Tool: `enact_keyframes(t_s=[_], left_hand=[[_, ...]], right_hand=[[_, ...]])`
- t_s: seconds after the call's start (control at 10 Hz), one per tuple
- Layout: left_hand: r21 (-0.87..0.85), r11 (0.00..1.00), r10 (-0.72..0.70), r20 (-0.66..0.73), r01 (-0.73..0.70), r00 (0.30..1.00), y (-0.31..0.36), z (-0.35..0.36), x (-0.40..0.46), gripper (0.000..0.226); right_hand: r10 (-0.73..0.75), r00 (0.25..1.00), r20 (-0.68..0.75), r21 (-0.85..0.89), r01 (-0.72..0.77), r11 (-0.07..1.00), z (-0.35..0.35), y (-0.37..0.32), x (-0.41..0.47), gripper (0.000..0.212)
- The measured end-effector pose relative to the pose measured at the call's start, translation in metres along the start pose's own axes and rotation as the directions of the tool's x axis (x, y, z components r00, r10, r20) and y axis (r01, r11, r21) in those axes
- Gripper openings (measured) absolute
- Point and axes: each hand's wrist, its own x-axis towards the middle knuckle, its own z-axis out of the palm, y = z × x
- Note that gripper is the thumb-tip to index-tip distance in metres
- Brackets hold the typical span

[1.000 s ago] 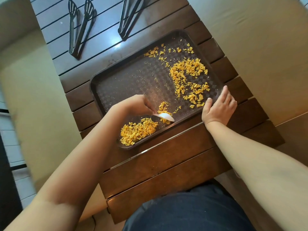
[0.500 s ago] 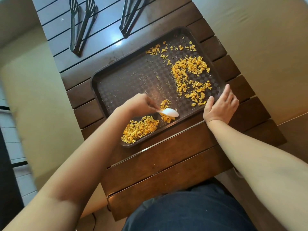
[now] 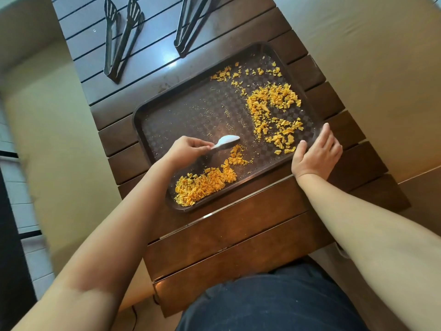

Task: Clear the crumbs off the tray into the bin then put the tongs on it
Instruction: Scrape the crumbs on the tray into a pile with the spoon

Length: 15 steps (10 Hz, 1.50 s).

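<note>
Head view: no readable writing or brands. Dark tray (image 3: 152, 111) on slatted table (image 3: 238, 235). Left hand (image 3: 186, 149) pinching white spoon (image 3: 228, 141), now lifted off crumb pile (image 3: 202, 185) at tray's near-left corner, bowl moved twd tray centre vs 0.5 s ago. Right hand (image 3: 316, 154) flat, fingers straight, on tray's near-right edge, unchanged. Loose crumbs (image 3: 274, 103) far-right. Two tongs (image 3: 120, 39) (image 3: 191, 22) at table's far edge, off tray.
</note>
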Motion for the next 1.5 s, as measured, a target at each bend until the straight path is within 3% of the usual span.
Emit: enact_keyframes(t_s=[0.3, 0.5, 0.7, 0.9, 1.0, 1.2, 1.5], left_hand=[[0.225, 0.974, -0.052, 0.233, -0.002, 0.971, 0.005, -0.004, -0.015, 0.02], [0.09, 0.993, 0.065, 0.071, -0.072, 0.995, 0.03, 0.004, -0.004, 0.02], [0.186, 0.978, 0.064, 0.177, -0.097, 0.982, 0.041, 0.028, -0.001, 0.02], [0.28, 0.96, -0.043, 0.238, -0.026, 0.97, 0.016, 0.01, -0.018, 0.02], [0.241, 0.971, -0.053, 0.25, -0.009, 0.967, 0.009, -0.008, -0.023, 0.018], [0.094, 0.995, 0.018, 0.1, -0.027, 0.995, 0.02, 0.006, -0.008, 0.02], [0.248, 0.969, -0.084, 0.247, 0.021, 0.965, 0.01, -0.005, -0.013, 0.019]], right_hand=[[-0.001, 1.0, 0.01, -0.007, 0.001, 1.0, -0.001, 0.0, 0.0, 0.065], [0.005, 1.0, 0.023, -0.012, -0.005, 1.0, -0.001, -0.001, 0.0, 0.064], [0.004, 1.0, 0.014, -0.01, -0.004, 1.0, -0.001, 0.0, 0.0, 0.064], [0.006, 1.0, 0.012, -0.018, -0.006, 1.0, 0.0, 0.001, 0.0, 0.065], [-0.003, 1.0, 0.009, -0.019, 0.003, 1.0, 0.0, 0.001, 0.0, 0.065], [-0.004, 1.0, 0.009, -0.022, 0.004, 1.0, -0.001, 0.0, 0.0, 0.065], [-0.007, 1.0, 0.001, -0.025, 0.007, 1.0, 0.0, 0.0, 0.0, 0.066]])
